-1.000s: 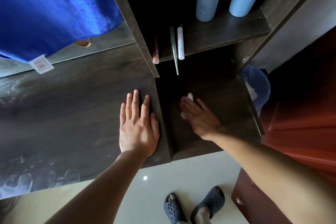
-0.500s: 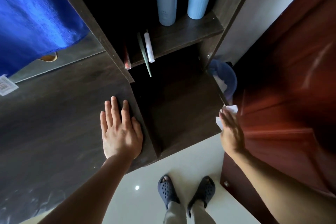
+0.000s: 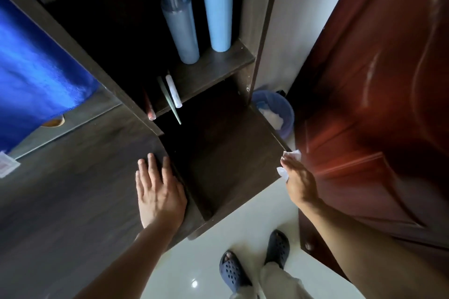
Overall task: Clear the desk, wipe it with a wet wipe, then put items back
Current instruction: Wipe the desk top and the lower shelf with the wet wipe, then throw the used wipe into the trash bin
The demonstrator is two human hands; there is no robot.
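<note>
My left hand (image 3: 158, 192) lies flat with straight fingers on the dark wooden desk (image 3: 73, 189), beside the edge of its lower right section (image 3: 226, 160). My right hand (image 3: 298, 179) is off the desk's right edge, over the gap beside the red door, and holds a crumpled white wet wipe (image 3: 290, 160) that shows past its fingers. Its fingers look nearly straight and cover most of the wipe. On a shelf above the lower section stand a grey pump bottle (image 3: 179, 24) and a light blue flask (image 3: 218, 7). A white tube (image 3: 173, 91), a green stick (image 3: 168, 102) and a red pen (image 3: 149, 108) lie there too.
A blue bin (image 3: 279, 114) with white wipes inside sits on the floor behind the desk's right corner. A red-brown door (image 3: 364, 104) stands close on the right. A blue towel (image 3: 31, 80) hangs over the desk's left. My feet in dark clogs (image 3: 233, 272) stand on pale tiles.
My right hand has swept the wipe off the lower section to the right, past the desk's edge toward the bin. My left hand stays flat on the desk. The view has turned right.
</note>
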